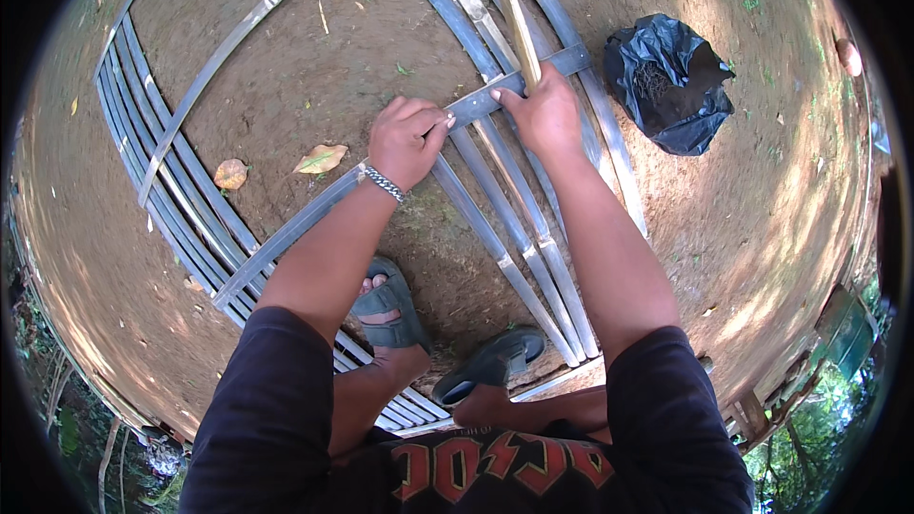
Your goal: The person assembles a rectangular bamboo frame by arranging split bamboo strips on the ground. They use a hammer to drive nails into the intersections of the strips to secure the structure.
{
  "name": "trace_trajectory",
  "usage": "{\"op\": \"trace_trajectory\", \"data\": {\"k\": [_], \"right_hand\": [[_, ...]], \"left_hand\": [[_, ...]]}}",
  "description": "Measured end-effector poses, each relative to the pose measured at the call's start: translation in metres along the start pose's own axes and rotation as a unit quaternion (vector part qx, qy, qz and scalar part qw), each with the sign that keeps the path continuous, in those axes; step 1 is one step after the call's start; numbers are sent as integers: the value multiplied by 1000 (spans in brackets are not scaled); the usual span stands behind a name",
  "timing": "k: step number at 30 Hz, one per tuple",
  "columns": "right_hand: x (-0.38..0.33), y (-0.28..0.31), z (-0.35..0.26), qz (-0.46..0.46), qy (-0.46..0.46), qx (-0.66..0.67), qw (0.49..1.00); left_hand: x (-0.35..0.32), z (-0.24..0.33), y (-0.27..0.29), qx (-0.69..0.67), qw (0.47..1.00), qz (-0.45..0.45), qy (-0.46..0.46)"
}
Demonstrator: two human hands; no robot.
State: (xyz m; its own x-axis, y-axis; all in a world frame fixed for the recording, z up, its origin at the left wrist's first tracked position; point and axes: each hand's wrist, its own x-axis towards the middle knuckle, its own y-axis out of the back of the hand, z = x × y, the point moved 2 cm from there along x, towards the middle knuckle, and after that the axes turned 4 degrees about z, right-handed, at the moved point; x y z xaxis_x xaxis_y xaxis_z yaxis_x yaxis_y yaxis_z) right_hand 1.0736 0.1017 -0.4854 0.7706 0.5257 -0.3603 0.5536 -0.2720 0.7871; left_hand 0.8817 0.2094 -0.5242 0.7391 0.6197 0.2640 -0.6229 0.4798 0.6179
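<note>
Long grey slats, bamboo by their look, lie on the ground in a frame with a cross slat [476, 107] laid over several lengthwise slats [519, 209]. My left hand [409, 141], a chain bracelet at its wrist, is closed over the cross slat, finger and thumb together at its surface. Anything tiny between those fingertips is too small to tell. In my right hand [547, 114] is a hammer [517, 24], gripped low on its wooden handle, with the dark head pointing away from me. My right thumb reaches the cross slat.
A black plastic bag [700, 128], open at the top with what look like nails inside, stands on the dirt to the right. More parallel slats [152, 124] run along the left. My sandalled feet [392, 309] are among the slats. Dry leaves [321, 159] lie nearby.
</note>
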Motion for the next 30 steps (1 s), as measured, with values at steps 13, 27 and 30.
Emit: {"op": "trace_trajectory", "data": {"k": [13,27,30], "right_hand": [[-92,12,40,-3,60,64,996],[-165,-44,68,32,-25,-43,998],[-166,-45,66,21,-65,-7,998]], "left_hand": [[-1,5,1,39,999,20,-16],[-3,3,-2,53,998,5,-18],[-2,5,-1,55,998,1,-15]]}}
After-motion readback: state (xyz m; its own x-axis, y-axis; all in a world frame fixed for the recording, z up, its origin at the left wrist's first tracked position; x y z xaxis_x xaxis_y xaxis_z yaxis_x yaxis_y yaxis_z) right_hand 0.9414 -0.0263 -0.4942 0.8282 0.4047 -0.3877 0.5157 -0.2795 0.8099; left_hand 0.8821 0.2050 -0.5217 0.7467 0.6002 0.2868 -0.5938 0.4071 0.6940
